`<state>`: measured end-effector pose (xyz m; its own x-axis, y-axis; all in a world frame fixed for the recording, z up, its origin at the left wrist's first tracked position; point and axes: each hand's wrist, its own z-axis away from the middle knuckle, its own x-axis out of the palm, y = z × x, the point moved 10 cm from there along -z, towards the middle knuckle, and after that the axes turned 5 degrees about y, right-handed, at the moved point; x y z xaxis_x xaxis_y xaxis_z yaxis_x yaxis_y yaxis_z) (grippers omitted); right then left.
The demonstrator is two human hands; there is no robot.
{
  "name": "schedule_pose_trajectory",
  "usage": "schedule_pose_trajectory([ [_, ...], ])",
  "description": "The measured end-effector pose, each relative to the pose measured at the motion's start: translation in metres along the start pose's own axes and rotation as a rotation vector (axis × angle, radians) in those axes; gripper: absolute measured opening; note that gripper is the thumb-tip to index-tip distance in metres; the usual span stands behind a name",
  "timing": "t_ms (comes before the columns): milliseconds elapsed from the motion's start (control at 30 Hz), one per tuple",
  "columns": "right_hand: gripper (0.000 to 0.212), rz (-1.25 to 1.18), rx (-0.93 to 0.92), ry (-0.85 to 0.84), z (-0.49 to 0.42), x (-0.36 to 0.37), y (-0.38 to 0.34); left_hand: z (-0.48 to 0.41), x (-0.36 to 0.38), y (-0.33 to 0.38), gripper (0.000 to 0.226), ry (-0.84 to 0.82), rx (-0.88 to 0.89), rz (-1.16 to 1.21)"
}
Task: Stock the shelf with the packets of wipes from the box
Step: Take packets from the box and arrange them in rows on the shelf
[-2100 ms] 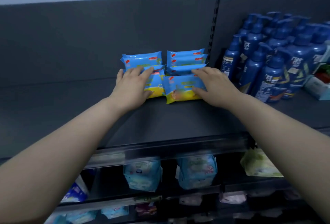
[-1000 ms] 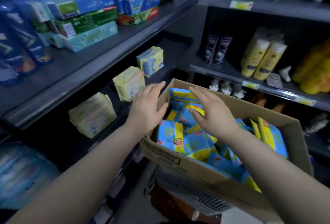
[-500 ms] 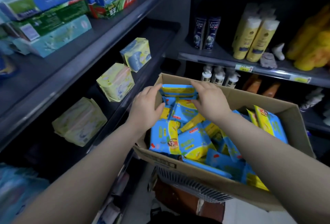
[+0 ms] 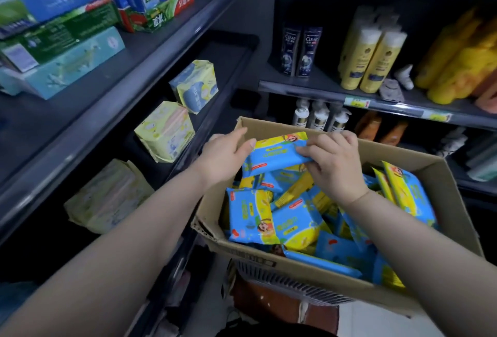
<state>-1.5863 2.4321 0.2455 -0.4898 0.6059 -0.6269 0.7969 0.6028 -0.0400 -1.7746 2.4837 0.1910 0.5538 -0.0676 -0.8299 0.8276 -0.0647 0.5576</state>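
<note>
An open cardboard box (image 4: 295, 269) sits low in front of me, filled with several blue and yellow packets of wipes (image 4: 269, 218). Above the far end of the box both hands hold one packet of wipes (image 4: 277, 152), lifted and tilted. My left hand (image 4: 226, 153) grips its left end with the thumb on top. My right hand (image 4: 333, 159) pinches its right end with curled fingers. The dark shelf (image 4: 88, 113) runs along the left side.
Boxed tissues (image 4: 67, 65) fill the upper left shelf. Pale soft packs (image 4: 165, 129) stand on the shelf below. Dark shampoo bottles (image 4: 301, 51) and yellow bottles (image 4: 373, 59) line the shelves at right. A grey basket (image 4: 290, 283) lies under the box.
I turned from the shelf, where both hands pressed on packets, to the box. Both hands reached into the far end and lifted one packet up.
</note>
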Motion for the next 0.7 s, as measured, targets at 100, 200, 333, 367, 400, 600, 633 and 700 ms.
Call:
schedule_pose_trajectory([
  [100,0.014,-0.005,0.004,0.06,-0.001,-0.016,-0.003,-0.008,0.007,0.013,0.054,-0.047,0.02,-0.105],
  [200,0.014,-0.026,0.037,0.04,0.003,-0.019,0.0,-0.008,0.008,0.019,0.034,-0.071,-0.024,0.178],
  [333,0.036,-0.179,0.339,-0.149,0.013,-0.001,0.019,-0.005,-0.002,0.025,0.016,0.036,-0.002,0.275],
  [367,0.041,-0.276,0.521,-0.166,0.017,0.0,0.028,-0.003,-0.009,0.028,0.014,0.101,-0.001,0.335],
  [400,0.043,-0.385,0.709,-0.155,0.022,0.0,0.037,0.001,-0.017,0.03,0.014,0.173,-0.011,0.416],
  [600,0.024,-0.996,0.938,-0.244,0.01,0.033,0.007,0.015,-0.002,0.031,0.014,0.259,-0.137,0.691],
  [633,0.022,-0.981,0.906,-0.259,0.005,0.034,0.004,0.017,0.0,0.03,0.019,0.264,-0.137,0.708],
  [700,0.024,-0.884,0.819,-0.376,-0.002,0.037,0.003,0.021,-0.017,0.027,0.051,0.336,-0.102,0.67],
])
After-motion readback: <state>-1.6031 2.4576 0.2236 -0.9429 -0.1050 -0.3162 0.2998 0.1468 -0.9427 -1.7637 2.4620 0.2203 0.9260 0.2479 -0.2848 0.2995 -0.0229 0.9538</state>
